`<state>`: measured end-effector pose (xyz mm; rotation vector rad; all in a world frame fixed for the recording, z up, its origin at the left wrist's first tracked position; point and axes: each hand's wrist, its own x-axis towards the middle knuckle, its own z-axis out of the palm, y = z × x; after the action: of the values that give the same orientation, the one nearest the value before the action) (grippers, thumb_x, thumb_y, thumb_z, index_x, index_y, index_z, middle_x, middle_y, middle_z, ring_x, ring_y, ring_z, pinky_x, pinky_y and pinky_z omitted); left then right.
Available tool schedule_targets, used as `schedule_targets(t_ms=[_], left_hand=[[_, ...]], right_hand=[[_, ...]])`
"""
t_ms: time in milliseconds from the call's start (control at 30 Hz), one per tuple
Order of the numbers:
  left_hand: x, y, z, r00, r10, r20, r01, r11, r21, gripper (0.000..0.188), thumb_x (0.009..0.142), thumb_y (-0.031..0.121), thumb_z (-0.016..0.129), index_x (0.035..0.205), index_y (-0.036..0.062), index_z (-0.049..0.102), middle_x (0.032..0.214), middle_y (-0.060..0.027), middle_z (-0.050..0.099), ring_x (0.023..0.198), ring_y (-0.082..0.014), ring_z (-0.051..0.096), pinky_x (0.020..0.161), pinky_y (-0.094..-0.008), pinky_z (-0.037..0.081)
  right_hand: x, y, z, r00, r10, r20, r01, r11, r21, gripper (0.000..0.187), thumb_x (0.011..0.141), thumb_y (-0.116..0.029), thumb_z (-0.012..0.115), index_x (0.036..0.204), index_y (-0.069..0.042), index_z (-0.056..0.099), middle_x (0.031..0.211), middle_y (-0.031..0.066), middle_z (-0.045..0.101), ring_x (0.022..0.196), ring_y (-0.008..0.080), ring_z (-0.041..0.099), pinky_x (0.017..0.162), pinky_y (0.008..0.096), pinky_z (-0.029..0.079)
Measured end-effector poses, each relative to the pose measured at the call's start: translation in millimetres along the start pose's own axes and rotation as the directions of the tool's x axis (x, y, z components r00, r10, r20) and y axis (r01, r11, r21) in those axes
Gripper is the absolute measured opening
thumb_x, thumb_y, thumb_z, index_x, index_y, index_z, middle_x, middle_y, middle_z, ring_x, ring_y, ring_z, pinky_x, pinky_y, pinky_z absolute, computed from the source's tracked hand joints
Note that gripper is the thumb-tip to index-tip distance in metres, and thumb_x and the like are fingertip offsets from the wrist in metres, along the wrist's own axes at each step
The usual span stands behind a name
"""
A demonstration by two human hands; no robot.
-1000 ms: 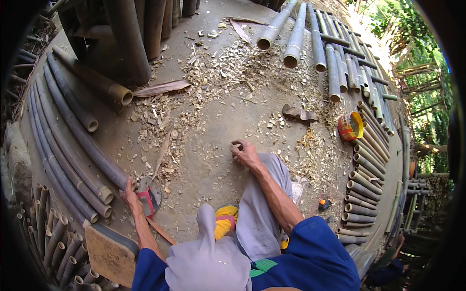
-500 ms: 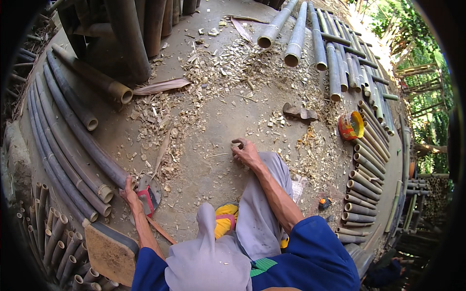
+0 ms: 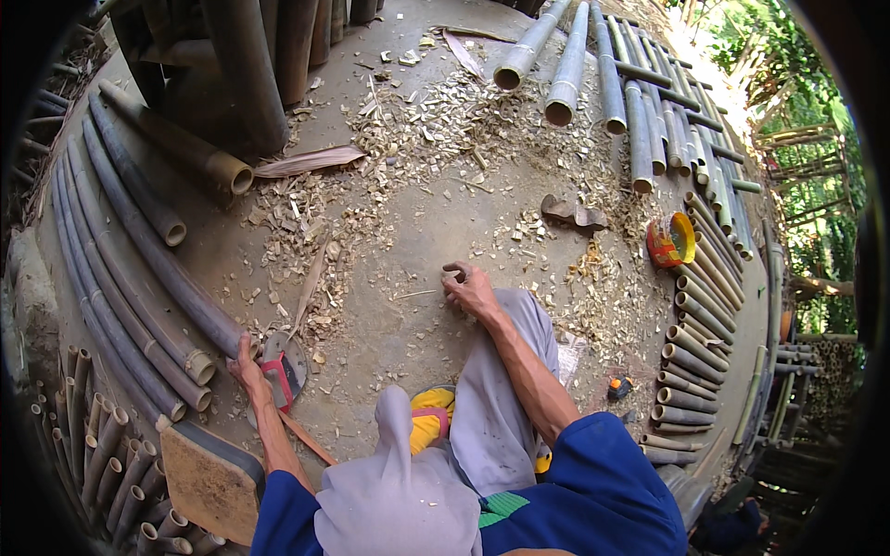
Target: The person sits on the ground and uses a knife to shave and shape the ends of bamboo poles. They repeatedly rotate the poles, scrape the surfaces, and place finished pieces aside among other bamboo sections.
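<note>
My left hand (image 3: 246, 372) is closed round the near end of a long dark bamboo pole (image 3: 171, 264), which runs away to the upper left. Right beside that hand lies a flat grey piece with a red band (image 3: 286, 372), resembling a sandal. A thin reddish-brown stick (image 3: 306, 438) passes under my left forearm. My right hand (image 3: 471, 292) hangs over my bent knee, fingers loosely curled, thumb apart, nothing seen in it. Below my right hand is my grey trouser leg (image 3: 501, 389), and a foot in yellow (image 3: 431, 419) shows between my legs.
Wood chips (image 3: 408, 139) litter the floor ahead. Bamboo poles (image 3: 640, 139) are stacked at the right, with a red-yellow tub (image 3: 669, 241) beside them. A dark curved piece (image 3: 572, 214) lies on the floor. A small black-orange object (image 3: 620, 388) and a worn brown board (image 3: 209, 486) lie nearer.
</note>
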<state>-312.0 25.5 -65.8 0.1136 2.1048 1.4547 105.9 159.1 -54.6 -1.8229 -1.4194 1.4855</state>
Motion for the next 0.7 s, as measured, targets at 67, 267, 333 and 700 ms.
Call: schedule_targets(t_ms=[67, 267, 333, 700], left_hand=[[-1, -1, 5, 1.0, -0.01, -0.007, 0.01, 1.0, 0.003, 0.043, 0.074, 0.027, 0.074, 0.102, -0.0025, 0.061, 0.085, -0.0074, 0.063, 0.062, -0.0151, 0.058, 0.049, -0.0294, 0.044], [10, -16, -13, 0.998, 0.045, -0.049, -0.046, 0.999, -0.016, 0.052, 0.073, 0.028, 0.075, 0.107, -0.0082, 0.059, 0.092, -0.012, 0.063, 0.073, -0.0212, 0.061, 0.061, -0.0328, 0.048], [11, -23, -10, 0.988, 0.065, -0.138, -0.06, 0.997, 0.043, 0.065, 0.073, 0.031, 0.074, 0.115, -0.0133, 0.053, 0.109, -0.0191, 0.06, 0.093, -0.0275, 0.059, 0.079, -0.0363, 0.047], [-8, -6, -5, 0.987, 0.116, -0.107, -0.109, 0.991, 0.073, 0.07, 0.067, 0.038, 0.077, 0.11, -0.0109, 0.054, 0.091, -0.019, 0.066, 0.074, -0.0244, 0.064, 0.068, -0.035, 0.05]], right_hand=[[0, -1, -4, 1.0, 0.005, 0.0, -0.005, 1.0, -0.007, 0.039, 0.083, -0.023, 0.061, 0.115, 0.0, 0.061, 0.073, 0.0124, 0.067, 0.063, 0.0174, 0.065, 0.061, 0.031, 0.052], [11, -1, 10, 0.997, -0.069, 0.026, 0.072, 0.991, -0.112, 0.035, 0.086, -0.02, 0.061, 0.117, -0.003, 0.06, 0.078, 0.0119, 0.067, 0.063, 0.0142, 0.064, 0.057, 0.0277, 0.051], [17, 3, 9, 0.996, -0.074, 0.046, 0.078, 0.992, -0.103, 0.034, 0.088, -0.02, 0.061, 0.118, -0.004, 0.059, 0.079, 0.0109, 0.067, 0.062, 0.0129, 0.063, 0.054, 0.0262, 0.05], [5, 6, 4, 0.992, 0.022, 0.121, -0.038, 0.991, 0.132, 0.038, 0.089, -0.012, 0.061, 0.123, 0.003, 0.052, 0.077, 0.0105, 0.062, 0.057, 0.0139, 0.06, 0.047, 0.0247, 0.048]])
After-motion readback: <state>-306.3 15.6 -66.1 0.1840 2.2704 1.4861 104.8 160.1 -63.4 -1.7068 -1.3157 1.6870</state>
